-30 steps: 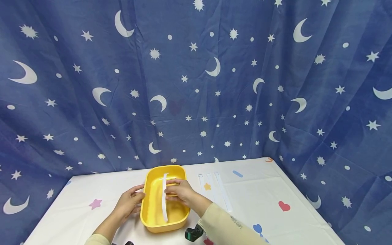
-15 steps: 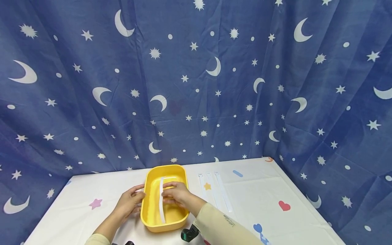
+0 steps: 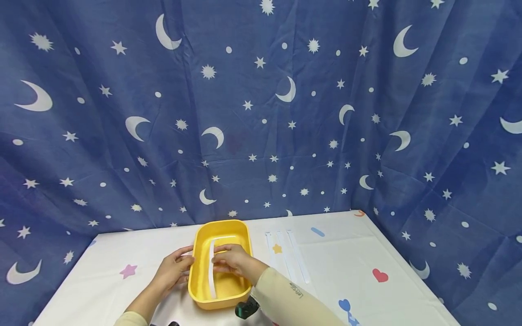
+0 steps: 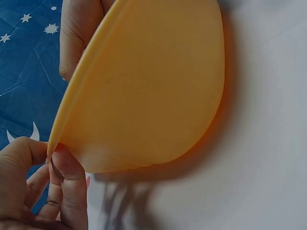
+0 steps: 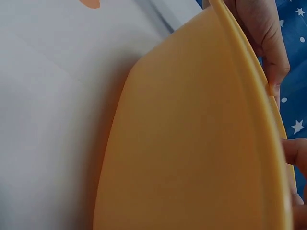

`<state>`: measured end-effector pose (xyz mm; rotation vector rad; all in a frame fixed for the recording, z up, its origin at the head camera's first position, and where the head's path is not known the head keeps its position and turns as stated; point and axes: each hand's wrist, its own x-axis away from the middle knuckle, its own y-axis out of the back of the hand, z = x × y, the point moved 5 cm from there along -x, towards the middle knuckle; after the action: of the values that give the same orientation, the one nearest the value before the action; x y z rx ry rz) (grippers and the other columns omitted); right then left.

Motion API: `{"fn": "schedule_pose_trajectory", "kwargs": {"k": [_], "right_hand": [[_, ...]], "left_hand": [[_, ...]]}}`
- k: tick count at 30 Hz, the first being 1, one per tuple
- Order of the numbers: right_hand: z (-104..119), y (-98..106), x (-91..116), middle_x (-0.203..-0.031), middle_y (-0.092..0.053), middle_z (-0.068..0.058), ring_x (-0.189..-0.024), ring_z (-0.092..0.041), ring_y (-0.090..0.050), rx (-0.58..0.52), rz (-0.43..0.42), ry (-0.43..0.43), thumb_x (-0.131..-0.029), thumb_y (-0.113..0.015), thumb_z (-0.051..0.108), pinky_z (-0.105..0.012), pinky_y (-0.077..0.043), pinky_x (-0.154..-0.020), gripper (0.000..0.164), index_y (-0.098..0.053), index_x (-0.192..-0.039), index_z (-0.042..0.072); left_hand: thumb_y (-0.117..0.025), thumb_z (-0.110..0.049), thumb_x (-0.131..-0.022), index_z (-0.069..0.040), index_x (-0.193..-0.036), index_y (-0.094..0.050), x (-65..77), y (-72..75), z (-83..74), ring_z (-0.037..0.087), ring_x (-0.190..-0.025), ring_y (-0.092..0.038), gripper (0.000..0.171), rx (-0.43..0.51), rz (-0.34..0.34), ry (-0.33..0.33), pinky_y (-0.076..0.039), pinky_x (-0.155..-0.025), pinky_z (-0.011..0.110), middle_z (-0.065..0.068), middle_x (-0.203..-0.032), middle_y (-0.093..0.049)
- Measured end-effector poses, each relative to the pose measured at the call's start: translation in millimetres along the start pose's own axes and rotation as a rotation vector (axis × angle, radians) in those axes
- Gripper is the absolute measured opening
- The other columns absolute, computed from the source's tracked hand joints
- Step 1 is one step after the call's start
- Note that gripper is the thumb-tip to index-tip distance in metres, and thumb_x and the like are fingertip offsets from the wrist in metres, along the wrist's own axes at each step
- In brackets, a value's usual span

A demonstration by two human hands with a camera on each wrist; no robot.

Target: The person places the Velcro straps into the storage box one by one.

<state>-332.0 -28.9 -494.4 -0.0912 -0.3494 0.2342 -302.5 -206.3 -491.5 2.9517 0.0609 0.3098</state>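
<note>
A yellow plastic bin (image 3: 222,304) stands on the table, long side pointing away from me. My left hand (image 3: 171,270) grips its left rim, and in the left wrist view the thumb and fingers pinch the rim (image 4: 64,108). Reaching over the right side, my right hand (image 3: 237,260) has its fingertips inside the bin. They pinch a narrow white strap (image 3: 211,271) near its middle, held lengthwise along the bin's left half. In the right wrist view the bin's outer wall (image 5: 182,129) hides the strap, and only part of the right hand (image 5: 298,155) shows.
Several more white straps lie side by side right of the bin, the rightmost strap (image 3: 299,257) slightly apart. A white tablecloth (image 3: 334,258) with coloured shapes covers the table. Behind it hangs a blue curtain (image 3: 244,127) with moons and stars.
My right hand has moved left inside the bin, carrying the white strap toward the left wall and lower. The left hand keeps its grip on the rim.
</note>
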Motion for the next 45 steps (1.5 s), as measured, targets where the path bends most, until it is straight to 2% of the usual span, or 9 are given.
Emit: {"fn": "schedule_pose_trajectory", "kwargs": {"k": [8,17,25,33,39,45], "right_hand": [[-4,-4,-4,-0.079,-0.061,-0.008,-0.066,-0.013,-0.063,0.0,-0.008,-0.013,-0.082,-0.067,-0.01,-0.032,-0.061,-0.067,0.027,-0.067,-0.107,-0.003],[-10,-8,-6,-0.08,-0.064,-0.01,-0.066,-0.016,-0.067,0.057,-0.007,0.015,-0.081,-0.07,-0.011,-0.038,-0.061,-0.069,0.027,-0.066,-0.107,-0.005],[-13,-8,-8,-0.072,-0.065,-0.009,-0.054,-0.015,-0.065,0.149,-0.067,0.069,-0.076,-0.074,-0.011,-0.033,-0.061,-0.059,0.022,-0.068,-0.095,-0.003],[-14,-13,-7,-0.063,-0.067,-0.007,-0.05,-0.012,-0.063,0.238,-0.166,0.141,-0.07,-0.077,-0.014,-0.028,-0.058,-0.05,0.019,-0.068,-0.083,-0.003],[-14,-16,-8,-0.059,-0.065,-0.006,-0.047,-0.014,-0.064,0.3,-0.242,0.163,-0.067,-0.08,-0.013,-0.027,-0.056,-0.047,0.02,-0.068,-0.077,-0.001],[-13,-18,-8,-0.055,-0.063,-0.005,-0.042,-0.01,-0.059,0.359,-0.281,0.187,-0.065,-0.081,-0.013,-0.024,-0.054,-0.043,0.021,-0.067,-0.073,0.0]], "left_hand": [[-0.058,-0.01,-0.095,0.0,-0.144,-0.044,-0.7,-0.4,0.6,0.019,-0.082,-0.067,0.051,0.009,0.0,-0.002,-0.059,-0.063,0.03,0.022,-0.116,-0.063],[-0.058,-0.01,-0.095,0.001,-0.143,-0.045,-0.5,-1.7,1.5,0.02,-0.083,-0.068,0.05,0.017,0.0,-0.006,-0.06,-0.066,0.033,0.021,-0.115,-0.063],[-0.058,-0.011,-0.096,0.0,-0.143,-0.044,-0.9,-1.4,1.6,0.019,-0.083,-0.068,0.051,0.004,0.0,-0.005,-0.06,-0.066,0.032,0.023,-0.118,-0.062],[-0.058,-0.011,-0.096,0.0,-0.143,-0.045,0.3,-1.0,1.0,0.018,-0.082,-0.067,0.05,0.004,-0.007,-0.001,-0.059,-0.064,0.031,0.022,-0.117,-0.062],[-0.057,-0.011,-0.096,-0.001,-0.144,-0.044,0.6,-0.8,0.5,0.018,-0.083,-0.067,0.05,-0.007,-0.007,0.002,-0.058,-0.063,0.029,0.022,-0.118,-0.062],[-0.058,-0.012,-0.095,-0.001,-0.143,-0.045,0.7,-0.8,-0.1,0.019,-0.086,-0.068,0.051,-0.006,-0.01,0.007,-0.059,-0.065,0.031,0.021,-0.118,-0.062]]}}
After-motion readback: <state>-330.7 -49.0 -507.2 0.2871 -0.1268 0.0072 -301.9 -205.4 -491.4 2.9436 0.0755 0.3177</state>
